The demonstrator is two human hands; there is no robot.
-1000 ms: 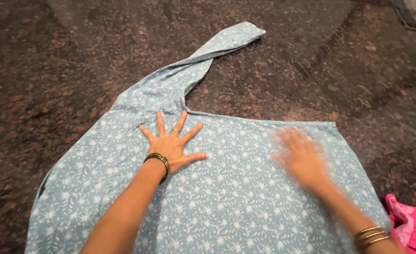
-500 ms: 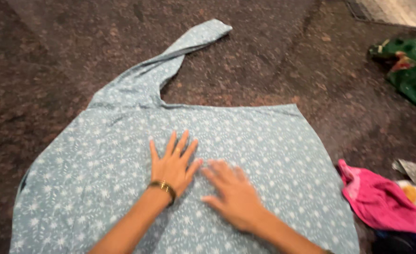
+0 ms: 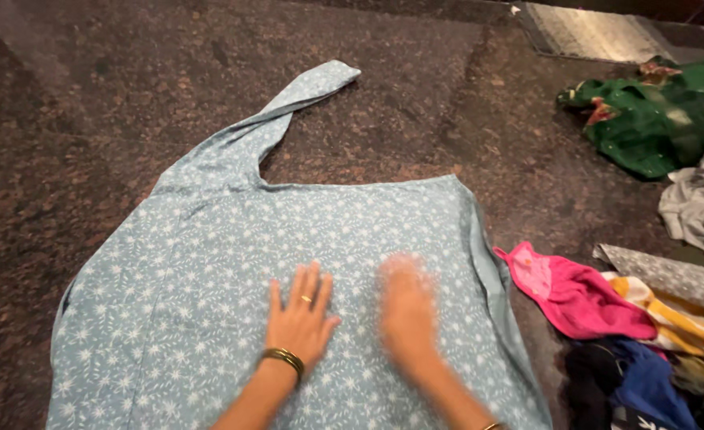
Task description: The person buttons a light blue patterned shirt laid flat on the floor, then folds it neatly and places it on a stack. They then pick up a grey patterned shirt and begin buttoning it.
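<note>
Two palms flat on blue cloth

Left hand [image 3: 300, 318] open, fingers spread, pressing the cloth [image 3: 232, 263]; right hand [image 3: 406, 306] beside it, blurred, looks flat, nothing gripped. Cloth lies spread on dark stone floor [image 3: 89, 95]. Pink rag [image 3: 575, 295] & clothes pile [image 3: 670, 119] to the right

L hand [image 3: 300, 318] flat, fingers spread; R hand [image 3: 406, 306] flat, blurred.

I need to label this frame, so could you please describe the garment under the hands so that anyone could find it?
On the dark speckled stone floor, left of the heap of clothes, lies a pale blue cloth garment with small white flowers. Unlike its crumpled neighbours, it is spread flat, one sleeve stretched away.
</note>
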